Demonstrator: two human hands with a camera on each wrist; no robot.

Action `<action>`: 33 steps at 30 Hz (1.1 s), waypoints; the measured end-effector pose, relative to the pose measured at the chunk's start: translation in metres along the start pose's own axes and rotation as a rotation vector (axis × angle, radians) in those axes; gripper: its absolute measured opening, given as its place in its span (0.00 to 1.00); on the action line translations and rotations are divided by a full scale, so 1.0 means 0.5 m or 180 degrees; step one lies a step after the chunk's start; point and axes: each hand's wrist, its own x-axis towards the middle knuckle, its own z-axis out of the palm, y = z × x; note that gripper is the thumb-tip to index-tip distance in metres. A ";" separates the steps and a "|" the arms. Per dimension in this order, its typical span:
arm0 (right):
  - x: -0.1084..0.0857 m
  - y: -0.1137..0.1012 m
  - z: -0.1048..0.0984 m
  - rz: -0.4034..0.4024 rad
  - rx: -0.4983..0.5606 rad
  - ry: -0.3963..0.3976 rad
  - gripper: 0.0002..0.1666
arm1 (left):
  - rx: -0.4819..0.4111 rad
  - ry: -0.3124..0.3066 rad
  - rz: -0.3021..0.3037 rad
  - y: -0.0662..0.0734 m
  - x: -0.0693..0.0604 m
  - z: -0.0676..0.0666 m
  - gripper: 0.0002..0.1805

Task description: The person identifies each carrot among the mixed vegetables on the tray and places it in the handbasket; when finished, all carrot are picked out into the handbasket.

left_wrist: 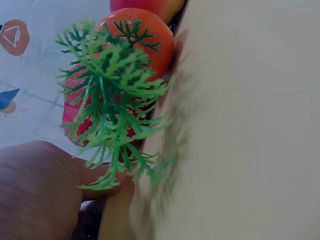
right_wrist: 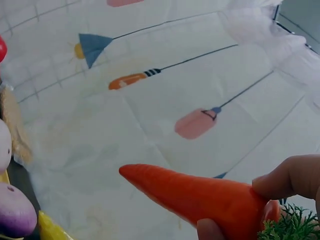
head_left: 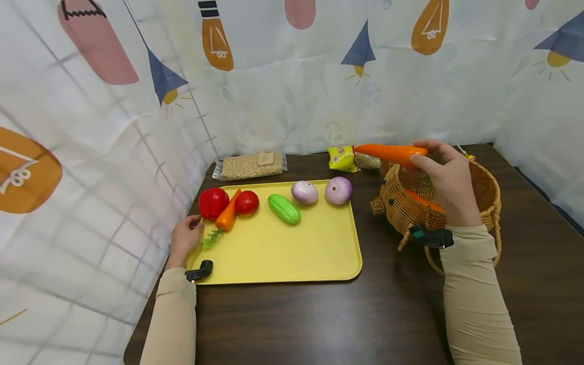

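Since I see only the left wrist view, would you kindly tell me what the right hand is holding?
Observer: The right hand is holding an orange carrot.
Operator: Thank you; is there any container near that hand?
Observer: Yes, a wicker basket stands on the table there.
Operator: And what lies further along the tray, beyond my view?
Observer: A green vegetable lies on it, as the head view shows.
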 end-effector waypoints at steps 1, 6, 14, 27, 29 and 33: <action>0.000 -0.002 -0.004 0.0003 0.0126 -0.0022 0.20 | 0.0000 0.0000 -0.0010 -0.001 0.000 0.000 0.21; -0.003 -0.013 -0.029 0.0043 0.0427 -0.0038 0.19 | 0.0006 0.0006 -0.0019 0.000 -0.001 0.000 0.21; -0.003 -0.023 -0.081 0.0109 0.0451 0.0138 0.19 | 0.0003 -0.0003 -0.0003 0.005 -0.003 -0.001 0.21; -0.010 -0.018 -0.144 0.0229 0.0396 0.0625 0.15 | -0.0006 0.0016 0.0013 0.001 -0.001 0.000 0.20; -0.013 -0.018 -0.150 0.0281 0.0351 0.0717 0.14 | -0.0009 0.0003 0.0005 0.001 0.000 0.000 0.20; -0.013 -0.020 -0.161 0.0357 0.0249 0.0827 0.14 | -0.0036 -0.0008 0.0015 0.001 -0.004 0.001 0.20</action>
